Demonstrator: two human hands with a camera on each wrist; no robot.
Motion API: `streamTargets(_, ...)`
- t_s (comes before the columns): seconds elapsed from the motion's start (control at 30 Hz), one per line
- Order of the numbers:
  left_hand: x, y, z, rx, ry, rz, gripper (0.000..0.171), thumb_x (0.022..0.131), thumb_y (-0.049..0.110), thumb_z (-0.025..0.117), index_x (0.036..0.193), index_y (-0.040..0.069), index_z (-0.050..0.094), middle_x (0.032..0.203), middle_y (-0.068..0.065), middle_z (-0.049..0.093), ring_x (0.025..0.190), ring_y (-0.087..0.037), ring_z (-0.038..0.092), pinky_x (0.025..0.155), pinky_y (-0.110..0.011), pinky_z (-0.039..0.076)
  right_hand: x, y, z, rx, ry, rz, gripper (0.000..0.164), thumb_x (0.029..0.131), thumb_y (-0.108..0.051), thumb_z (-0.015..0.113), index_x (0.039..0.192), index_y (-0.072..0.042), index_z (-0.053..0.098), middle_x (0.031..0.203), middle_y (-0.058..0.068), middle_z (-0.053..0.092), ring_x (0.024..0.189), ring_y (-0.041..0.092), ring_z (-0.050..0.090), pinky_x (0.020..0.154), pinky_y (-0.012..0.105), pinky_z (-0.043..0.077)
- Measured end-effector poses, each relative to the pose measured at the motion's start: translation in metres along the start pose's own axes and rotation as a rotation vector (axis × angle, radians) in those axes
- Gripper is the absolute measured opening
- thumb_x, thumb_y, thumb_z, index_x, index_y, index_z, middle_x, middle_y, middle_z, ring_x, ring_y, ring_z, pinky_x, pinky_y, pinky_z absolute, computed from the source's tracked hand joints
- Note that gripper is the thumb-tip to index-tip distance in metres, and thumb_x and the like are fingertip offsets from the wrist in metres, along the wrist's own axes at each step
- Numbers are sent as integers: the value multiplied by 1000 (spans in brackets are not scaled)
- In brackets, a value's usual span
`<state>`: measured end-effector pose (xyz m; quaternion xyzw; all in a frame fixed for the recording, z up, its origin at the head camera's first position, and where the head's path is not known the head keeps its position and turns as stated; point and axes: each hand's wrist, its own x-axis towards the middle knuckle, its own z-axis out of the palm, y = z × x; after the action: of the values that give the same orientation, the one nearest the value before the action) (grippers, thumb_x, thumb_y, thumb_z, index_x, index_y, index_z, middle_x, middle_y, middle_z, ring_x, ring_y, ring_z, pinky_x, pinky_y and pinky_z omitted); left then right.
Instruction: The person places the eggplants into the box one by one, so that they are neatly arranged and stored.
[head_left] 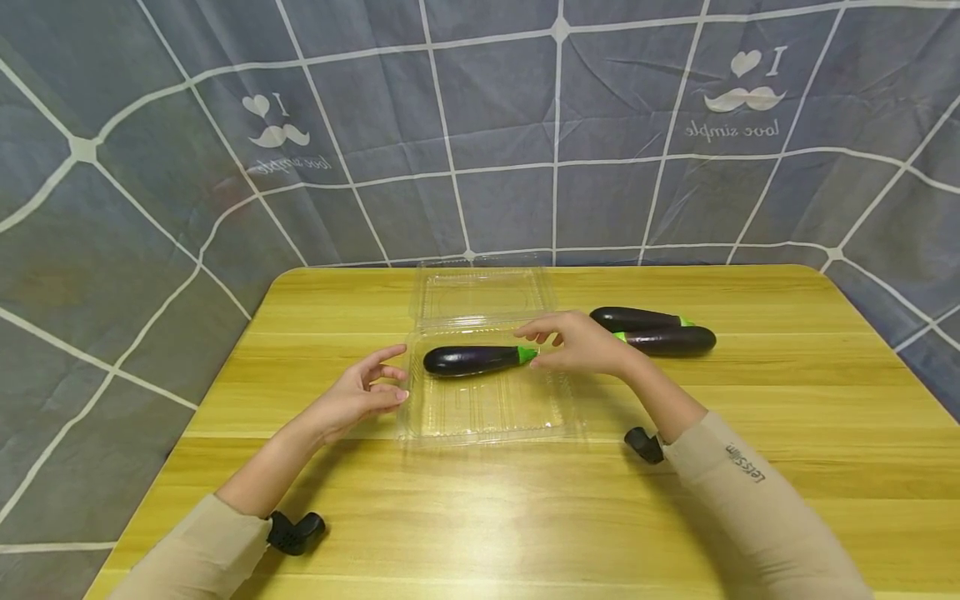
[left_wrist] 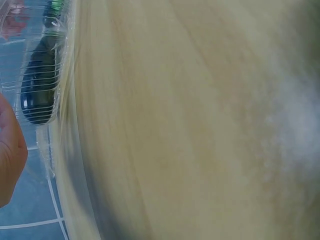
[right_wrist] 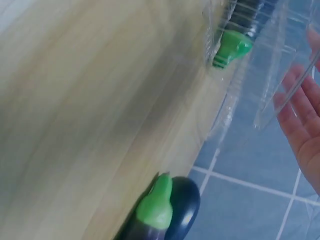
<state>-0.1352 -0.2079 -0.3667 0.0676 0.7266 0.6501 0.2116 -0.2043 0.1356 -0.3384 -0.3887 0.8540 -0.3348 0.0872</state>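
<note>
A clear plastic clamshell box [head_left: 457, 408] lies on the table with its lid [head_left: 483, 296] folded back toward the curtain. Inside its base, along the far side, rests a dark purple eggplant [head_left: 468, 361], green cap to the right. My left hand [head_left: 358, 392] is at the box's left edge with loosely bent fingers and thumb apart; whether it touches the rim I cannot tell. Over the right part of the box is my right hand [head_left: 573, 343], close to the green cap, thumb and fingers apart and nothing between them. The right wrist view shows its fingers [right_wrist: 300, 107] beside the clear plastic.
Two more eggplants, one behind [head_left: 633, 318] and one in front [head_left: 671, 341], lie side by side right of the box. A grey curtain [head_left: 502, 208] with white lines hangs behind the wooden table [head_left: 480, 517]. Black devices sit at the left wrist [head_left: 295, 533] and right wrist [head_left: 643, 446].
</note>
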Motion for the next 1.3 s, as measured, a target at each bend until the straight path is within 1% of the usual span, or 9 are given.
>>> streamTargets(0.17, 0, 0, 0, -3, -4, 3, 75, 87, 3, 62, 148, 8, 18, 116, -12, 42, 94, -18, 57, 81, -29, 51, -7, 1, -4, 3, 32, 3, 44, 83, -12, 71, 124, -3, 59, 117, 13, 61, 100, 29, 58, 83, 43, 50)
streamTargets(0.37, 0, 0, 0, -4, -4, 0, 75, 87, 2, 62, 148, 9, 19, 115, -11, 43, 93, -18, 57, 81, -28, 51, -16, 2, -11, -10, 70, 16, 45, 81, -14, 73, 123, -5, 61, 119, 10, 61, 102, 25, 58, 85, 44, 48)
streamTargets(0.5, 0, 0, 0, -4, -1, -3, 75, 86, 3, 62, 148, 8, 20, 116, -12, 43, 93, -18, 57, 81, -28, 51, -23, 5, -16, -2, 92, 19, 44, 81, -15, 73, 122, -3, 61, 117, 11, 61, 101, 26, 58, 84, 45, 47)
streamTargets(0.7, 0, 2, 1, -10, 2, -7, 76, 86, 2, 63, 148, 8, 20, 116, -11, 43, 94, -19, 57, 82, -29, 51, -36, 11, -25, 8, 116, 58, 44, 81, -16, 73, 121, -2, 61, 116, 13, 62, 100, 26, 56, 84, 47, 46)
streamTargets(0.97, 0, 1, 0, -21, -3, 3, 76, 86, 2, 63, 148, 7, 19, 114, -11, 43, 93, -19, 57, 82, -30, 51, -54, 23, -35, 4, 147, 100, 44, 81, -18, 73, 120, -2, 61, 115, 12, 62, 100, 31, 57, 85, 47, 46)
streamTargets(1.1, 0, 2, -1, -17, -1, 0, 76, 86, 2, 63, 148, 7, 20, 114, -11, 43, 92, -16, 57, 81, -29, 51, -63, 28, -38, 9, 160, 110, 43, 81, -16, 73, 120, 0, 60, 114, 14, 62, 102, 33, 56, 84, 49, 47)
streamTargets(1.2, 0, 2, -1, -19, 3, -6, 75, 86, 1, 63, 148, 8, 21, 114, -11, 43, 89, -14, 57, 81, -29, 51, -70, 30, -41, -5, 166, 130, 44, 81, -15, 73, 121, 0, 60, 115, 16, 61, 101, 32, 56, 83, 49, 47)
streamTargets(1.3, 0, 3, -1, -20, 7, -11, 75, 86, 1, 63, 148, 9, 21, 115, -11, 43, 89, -14, 57, 80, -29, 51, -77, 32, -46, -22, 192, 149, 44, 81, -13, 73, 121, -2, 61, 113, 15, 62, 98, 28, 57, 82, 46, 49)
